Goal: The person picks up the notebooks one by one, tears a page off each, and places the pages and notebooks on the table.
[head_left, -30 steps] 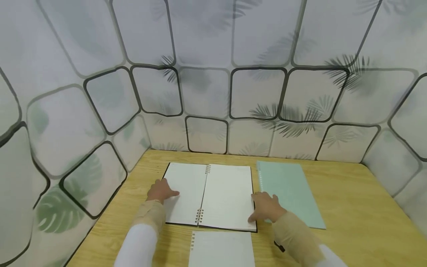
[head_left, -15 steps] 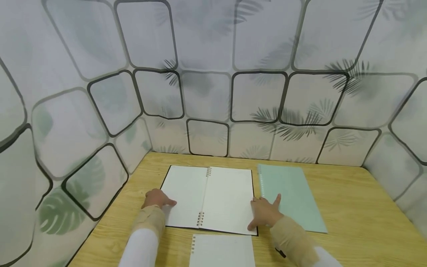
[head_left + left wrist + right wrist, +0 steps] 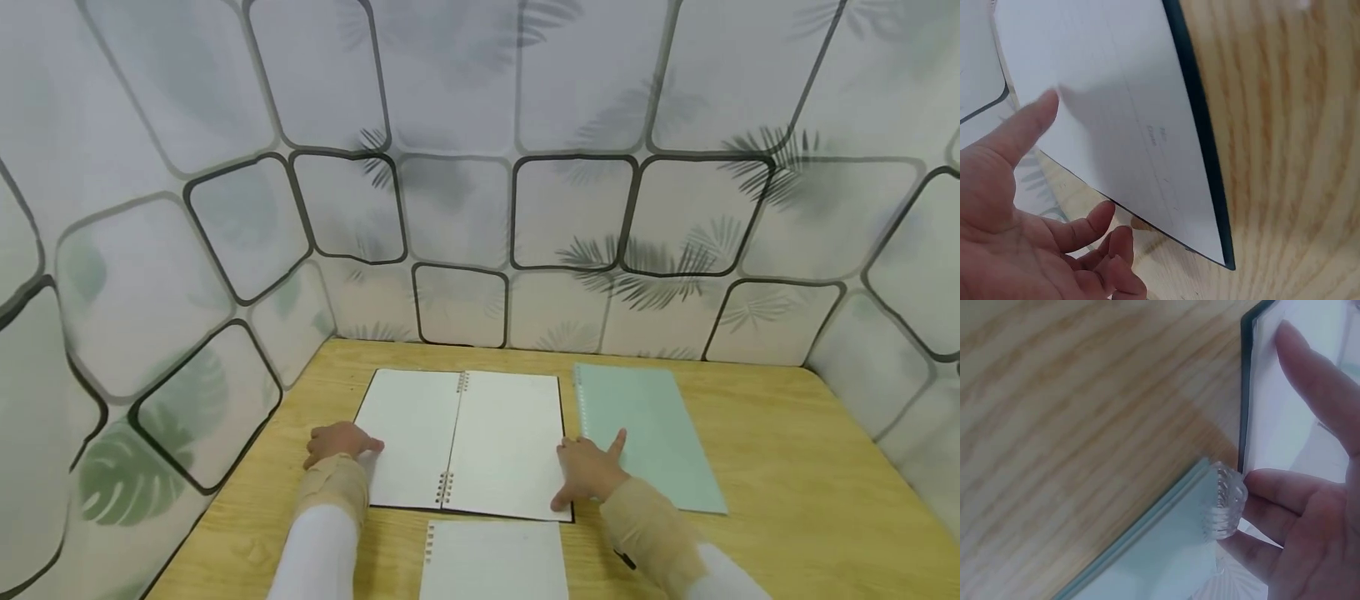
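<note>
Yellow wood-grain desk point(image 3: 795, 450), leaf-patterned walls point(image 3: 457, 208); left hand point(image 3: 339, 442) and right hand point(image 3: 591, 468) spread wide at the open notebook point(image 3: 510, 442), thumbs over its pages; faint print point(image 3: 1152, 135), too blurred to read.

The right grip point(image 3: 1319, 525) apparently touches a dark-edged notebook point(image 3: 1274, 419); a mint coil-bound notebook point(image 3: 1157, 547) lies nearby.

Head view: even, diffuse light of medium brightness, the patterned wall covering point(image 3: 457, 100) greyer at top and warmer toward the wooden table point(image 3: 787, 433), its outlines stretched at left and right edges. Left wrist view: brighter, a soft shadow by the left hand point(image 3: 1019, 225) on the open notebook point(image 3: 1104, 56), printed lettering blurred. Right wrist view: dimmer, hazy, wood grain smeared, clear spiral binding point(image 3: 1225, 506) soft-edged.
</note>
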Demonstrator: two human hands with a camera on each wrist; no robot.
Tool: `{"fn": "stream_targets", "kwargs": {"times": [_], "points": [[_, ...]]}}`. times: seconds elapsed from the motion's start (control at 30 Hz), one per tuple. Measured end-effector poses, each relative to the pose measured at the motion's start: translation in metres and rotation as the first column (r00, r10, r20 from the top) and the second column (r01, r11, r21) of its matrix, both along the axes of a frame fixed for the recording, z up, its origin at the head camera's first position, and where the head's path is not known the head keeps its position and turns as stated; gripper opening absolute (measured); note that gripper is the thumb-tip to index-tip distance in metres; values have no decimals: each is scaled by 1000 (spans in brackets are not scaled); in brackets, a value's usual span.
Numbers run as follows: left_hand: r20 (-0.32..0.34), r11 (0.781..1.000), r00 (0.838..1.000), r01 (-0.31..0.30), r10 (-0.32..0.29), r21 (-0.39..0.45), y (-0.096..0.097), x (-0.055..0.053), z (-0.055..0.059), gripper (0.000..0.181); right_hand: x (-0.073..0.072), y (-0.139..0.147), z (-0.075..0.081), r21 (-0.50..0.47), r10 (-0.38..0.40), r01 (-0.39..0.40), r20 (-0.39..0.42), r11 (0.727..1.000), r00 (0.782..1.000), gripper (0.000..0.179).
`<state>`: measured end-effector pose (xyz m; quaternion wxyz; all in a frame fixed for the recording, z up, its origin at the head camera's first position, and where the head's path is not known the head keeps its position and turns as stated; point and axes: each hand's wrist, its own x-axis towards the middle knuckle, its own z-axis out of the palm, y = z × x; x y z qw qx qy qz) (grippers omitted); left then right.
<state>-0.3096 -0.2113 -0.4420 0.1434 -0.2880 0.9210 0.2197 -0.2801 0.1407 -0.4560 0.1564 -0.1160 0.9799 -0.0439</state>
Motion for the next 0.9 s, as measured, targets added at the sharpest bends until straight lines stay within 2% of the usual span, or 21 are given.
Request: {"fn": "stream_targets", "kwargs": {"times": [0.1,0.17,0.27,0.4,0.43,0.57,0.67,0.73,0.83,0.9], "points": [[-36,996,996,-87,87,17,3,1,4,54,-1,-2,-1,5,8,-8,-7,1000,1000,90],[-47,993,992,-118,119,21,5,2,6,48,-1,-4,-2,3,12,-12,-8,1000,1000,90],[-56,992,991,-123,124,26,7,6,6,44,1,-6,-1,-7,13,-13,3,1000,1000,90],[-54,990,991,-115,119,78,2,12,5,50,4,-7,-1,-13,-1,2,20,1000,1000,89],[-53,991,993,-100,105,90,0,12,4,52,5,-7,-1,-10,-4,4,18,1000,1000,88],[-63,993,997,53,-46,101,-12,13,9,52,6,-6,-2,-7,-13,13,12,1000,1000,88],[-66,984,984,170,-166,47,-21,9,24,43,6,-4,-1,-25,-12,12,8,1000,1000,88],[-73,976,975,213,-210,42,-25,3,38,34,6,-3,-1,-33,-10,10,4,999,1000,87],[-105,954,959,276,-264,120,-28,-4,58,19,4,-2,1,-39,-7,7,-3,999,1000,87],[-149,921,945,319,-290,226,-26,-6,71,19,3,-1,2,-36,-7,7,-4,999,1000,87]]}}
